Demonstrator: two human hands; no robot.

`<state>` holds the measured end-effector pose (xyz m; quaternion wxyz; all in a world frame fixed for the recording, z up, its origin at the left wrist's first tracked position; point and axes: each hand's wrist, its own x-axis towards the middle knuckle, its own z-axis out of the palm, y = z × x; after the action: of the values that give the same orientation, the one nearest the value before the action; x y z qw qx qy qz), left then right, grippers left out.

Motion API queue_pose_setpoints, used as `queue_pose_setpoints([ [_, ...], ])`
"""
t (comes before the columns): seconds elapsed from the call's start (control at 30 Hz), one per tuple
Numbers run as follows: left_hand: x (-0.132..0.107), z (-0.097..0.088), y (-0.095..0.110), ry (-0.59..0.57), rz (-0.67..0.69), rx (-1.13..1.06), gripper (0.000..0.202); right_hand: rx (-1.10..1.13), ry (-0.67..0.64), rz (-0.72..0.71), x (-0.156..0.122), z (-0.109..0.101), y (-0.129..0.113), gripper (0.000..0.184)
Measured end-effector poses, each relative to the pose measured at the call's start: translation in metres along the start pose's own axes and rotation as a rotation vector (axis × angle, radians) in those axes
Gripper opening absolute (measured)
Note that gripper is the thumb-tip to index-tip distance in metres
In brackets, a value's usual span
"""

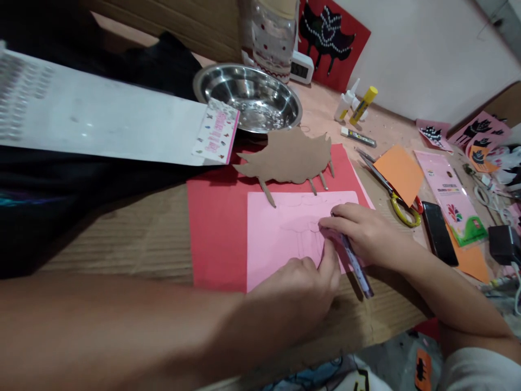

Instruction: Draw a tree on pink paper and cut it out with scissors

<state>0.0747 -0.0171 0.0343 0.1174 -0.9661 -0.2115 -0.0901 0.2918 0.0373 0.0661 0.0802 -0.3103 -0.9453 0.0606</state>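
Note:
My right hand is closed round a slim purple pen, its tip end at the pink paper. Thin pencil-like outlines show on that paper, partly covered by my fingers. My left hand rests on the paper's lower part, fingers curled and one digit stretched towards the right hand. Beneath the pink paper lies a larger red sheet. Just above my hands is a brown cardboard cutout with a jagged edge and thin leg-like strips, overlapping the red sheet.
A steel bowl with small shiny bits stands behind the cutout. At left, a long clear packet lies over black cloth. Scissors, an orange paper, a black phone and a glue stick are at right.

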Motion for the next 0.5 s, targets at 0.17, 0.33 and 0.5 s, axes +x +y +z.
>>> queue_pose_setpoints([
  [0.17, 0.0009, -0.0051, -0.0026, -0.039, 0.019, -0.004, 0.039, -0.035, 0.054, -0.043, 0.0015, -0.0004, -0.0018, 0.022],
  [0.33, 0.0017, -0.0045, -0.0018, -0.012, -0.012, 0.002, 0.04, -0.029, -0.026, -0.04, 0.0033, -0.0055, -0.003, 0.021],
  [0.5, 0.002, -0.0053, -0.0025, -0.008, 0.0, 0.012, 0.038, -0.077, 0.012, -0.071, 0.0037, -0.0035, -0.0028, 0.027],
])
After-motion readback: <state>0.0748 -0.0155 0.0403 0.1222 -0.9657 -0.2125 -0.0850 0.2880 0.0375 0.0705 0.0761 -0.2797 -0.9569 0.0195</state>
